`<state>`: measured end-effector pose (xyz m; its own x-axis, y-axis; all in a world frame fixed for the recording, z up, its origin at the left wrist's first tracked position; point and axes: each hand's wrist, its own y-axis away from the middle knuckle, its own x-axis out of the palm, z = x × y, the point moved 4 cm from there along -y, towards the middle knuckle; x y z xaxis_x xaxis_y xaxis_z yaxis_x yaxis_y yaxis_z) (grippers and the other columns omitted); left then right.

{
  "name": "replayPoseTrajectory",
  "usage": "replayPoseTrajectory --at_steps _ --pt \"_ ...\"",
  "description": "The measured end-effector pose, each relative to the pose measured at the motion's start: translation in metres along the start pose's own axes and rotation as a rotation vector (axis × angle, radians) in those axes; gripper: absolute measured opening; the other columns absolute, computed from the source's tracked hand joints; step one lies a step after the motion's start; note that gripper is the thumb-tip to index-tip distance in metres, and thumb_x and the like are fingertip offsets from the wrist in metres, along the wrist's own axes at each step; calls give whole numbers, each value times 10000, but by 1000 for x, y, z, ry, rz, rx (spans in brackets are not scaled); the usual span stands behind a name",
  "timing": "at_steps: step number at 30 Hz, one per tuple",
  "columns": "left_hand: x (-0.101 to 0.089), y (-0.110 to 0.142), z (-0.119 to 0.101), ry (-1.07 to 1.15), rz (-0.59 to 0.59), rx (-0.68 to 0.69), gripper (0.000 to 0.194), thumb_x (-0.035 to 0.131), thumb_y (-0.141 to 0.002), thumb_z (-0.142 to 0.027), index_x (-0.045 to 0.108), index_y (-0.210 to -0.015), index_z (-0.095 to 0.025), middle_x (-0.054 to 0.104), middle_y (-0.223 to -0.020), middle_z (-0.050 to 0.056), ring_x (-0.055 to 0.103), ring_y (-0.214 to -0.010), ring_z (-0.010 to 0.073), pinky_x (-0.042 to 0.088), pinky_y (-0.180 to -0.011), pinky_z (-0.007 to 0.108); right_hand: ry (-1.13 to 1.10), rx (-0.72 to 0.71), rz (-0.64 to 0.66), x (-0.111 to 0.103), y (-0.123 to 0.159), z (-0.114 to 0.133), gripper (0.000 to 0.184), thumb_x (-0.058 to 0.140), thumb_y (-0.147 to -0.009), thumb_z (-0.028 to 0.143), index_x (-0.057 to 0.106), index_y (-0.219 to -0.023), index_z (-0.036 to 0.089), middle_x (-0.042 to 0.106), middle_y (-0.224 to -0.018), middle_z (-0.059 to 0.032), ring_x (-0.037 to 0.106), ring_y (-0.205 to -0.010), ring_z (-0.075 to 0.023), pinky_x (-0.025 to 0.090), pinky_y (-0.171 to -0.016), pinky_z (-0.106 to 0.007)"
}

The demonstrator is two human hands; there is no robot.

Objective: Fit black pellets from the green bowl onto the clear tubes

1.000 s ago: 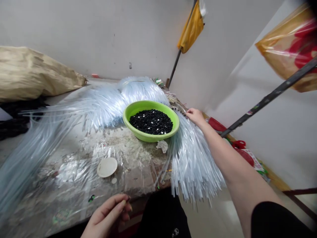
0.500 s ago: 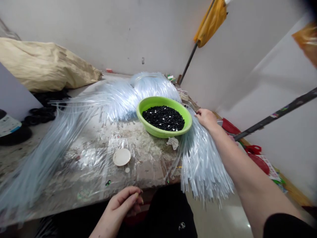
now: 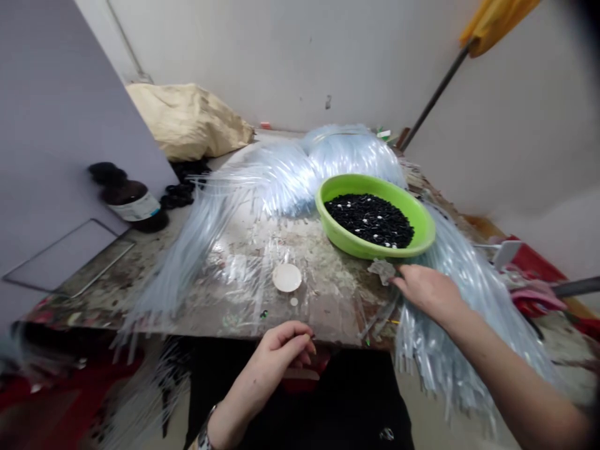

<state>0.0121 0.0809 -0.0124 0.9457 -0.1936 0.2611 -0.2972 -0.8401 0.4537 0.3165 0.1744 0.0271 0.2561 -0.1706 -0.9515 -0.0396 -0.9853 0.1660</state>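
Observation:
My left hand [image 3: 287, 351] is just off the table's near edge, thumb and fingers curled together in a pinch; whatever is in them, if anything, is too small to make out. My right hand [image 3: 429, 292] reaches over a bundle of clear plastic tubes [image 3: 473, 312] on the right. Its fingers are drawn together beside a crumpled tissue [image 3: 382, 270], and their grip is unclear. Just beyond stands a green basin [image 3: 424, 240] filled with small black pieces [image 3: 375, 220] and a few white ones. A small white dish [image 3: 287, 277] lies on the table between the hands.
More clear tubes [image 3: 285, 178] spread across the back and left of the worn table [image 3: 323, 300]. A brown bottle [image 3: 135, 203] stands on the left by a grey panel [image 3: 70, 125]. Behind are a cream sack [image 3: 187, 122] and a slanted pole [image 3: 435, 97].
My right hand has come back from the far end of the right tube bundle to beside the tissue. The view has turned left, bringing the bottle fully in. My left hand stays pinched.

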Motion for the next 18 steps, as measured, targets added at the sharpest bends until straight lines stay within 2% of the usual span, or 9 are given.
replayPoseTrajectory --at_steps 3,6,9,11,14,16,18 --pt "-18 2 -11 -60 -79 86 213 663 -800 -360 700 -877 -165 706 -758 46 592 -631 149 441 -599 252 54 23 54 14 -13 5 398 437 -958 371 733 -878 118 749 -916 -193 720 -902 -341 491 -671 -363" --pt "-46 9 -29 -211 -234 211 221 627 -830 -361 714 -913 -175 712 -794 56 606 -649 173 460 -612 273 61 -5 78 19 -22 11 426 414 -965 356 753 -858 121 753 -903 -203 719 -906 -361 509 -685 -391" --pt "-80 19 -54 -473 -469 410 191 612 -837 -323 725 -918 -192 728 -937 80 651 -838 227 489 -774 312 29 -47 21 21 -27 13 355 412 -949 298 745 -1005 189 757 -925 -171 720 -886 -353 506 -663 -395" --pt "-101 25 -70 -678 -590 527 192 573 -859 -306 714 -923 -193 720 -999 91 643 -964 249 468 -878 330 -16 -62 -47 25 -30 11 338 424 -924 277 744 -1026 241 756 -899 -157 718 -834 -355 490 -624 -399" --pt "-133 28 -88 -967 -733 569 270 472 -913 -317 689 -985 -174 702 -1003 106 635 -963 254 469 -873 342 -81 -50 -86 38 -34 0 320 478 -824 151 750 -700 266 731 -720 -134 711 -730 -338 476 -602 -395" --pt "-154 27 -99 -1162 -836 543 307 440 -923 -311 683 -1024 -153 689 -1017 124 623 -973 270 464 -883 364 -128 -30 -88 48 -37 -9 379 484 -752 72 636 -458 257 704 -643 -124 710 -712 -318 484 -622 -387" --pt "-173 24 -108 -1330 -910 475 326 431 -918 -285 684 -1057 -133 674 -1036 142 608 -992 287 454 -904 381 -185 -21 -126 54 -39 -16 407 488 -734 74 558 -376 256 694 -617 -129 706 -703 -315 488 -619 -390"
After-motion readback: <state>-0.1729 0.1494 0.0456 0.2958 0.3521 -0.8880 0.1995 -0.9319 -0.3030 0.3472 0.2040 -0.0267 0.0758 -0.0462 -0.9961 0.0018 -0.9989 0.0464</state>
